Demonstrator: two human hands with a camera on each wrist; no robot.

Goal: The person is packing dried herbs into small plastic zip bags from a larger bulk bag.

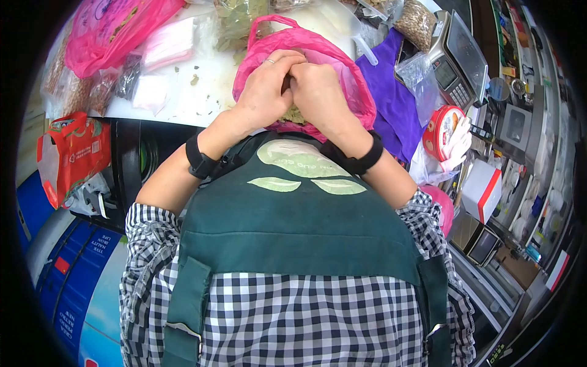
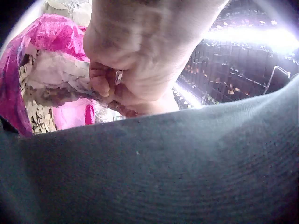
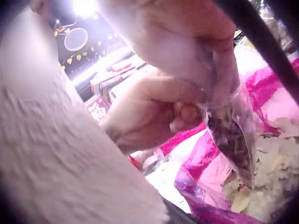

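In the head view both hands meet over an open pink plastic bag (image 1: 361, 101). My left hand (image 1: 264, 92) and right hand (image 1: 321, 95) pinch the top of a small clear bag (image 3: 231, 133) of dark dried bits, which hangs below the fingers in the right wrist view. Pale dried flakes (image 3: 282, 163) fill the pink bag beneath it. From the left wrist, the curled fingers (image 2: 100, 79) of the left hand show beside the clear bag, whose lower part overlaps the flakes. From above, the hands hide the small bag.
A second pink bag (image 1: 116, 30) and stacked clear plastic packets (image 1: 168, 46) lie at the left of the white table (image 1: 189, 107). To the right are a purple cloth bag (image 1: 391, 92), a weighing scale (image 1: 449, 73) and a round red tin (image 1: 437, 131). A red bag (image 1: 73, 153) stands lower left.
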